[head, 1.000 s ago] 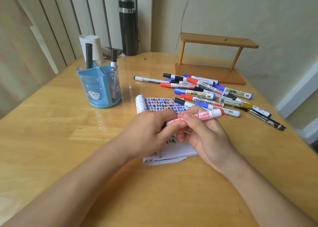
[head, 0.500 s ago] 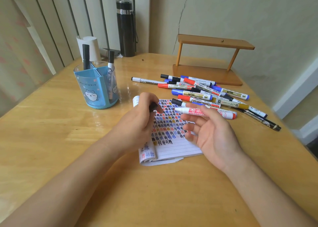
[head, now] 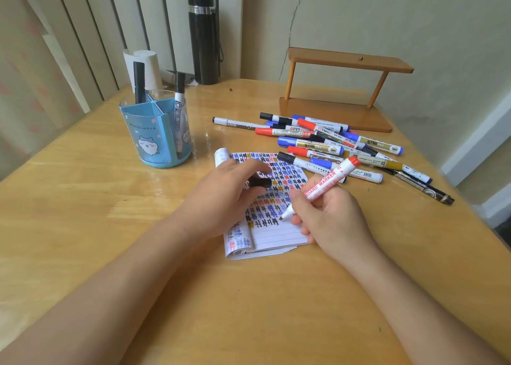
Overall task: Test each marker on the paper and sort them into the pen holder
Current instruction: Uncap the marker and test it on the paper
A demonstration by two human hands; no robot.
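Observation:
My right hand grips an uncapped white marker with a red end, its tip touching the lined notepad just below rows of coloured test marks. My left hand rests on the pad's left side and pinches a black cap. A pile of several capped markers lies behind the pad to the right. The blue pen holder stands at the left with two black-capped markers upright in separate compartments.
A wooden two-tier stand sits at the back right near the wall. A black flask and a white paper roll stand behind the holder. The wooden table has its right edge close to the marker pile.
The cap came off into my left hand. My right hand turned the marker from lying level to tip down and brought the tip onto the notepad.

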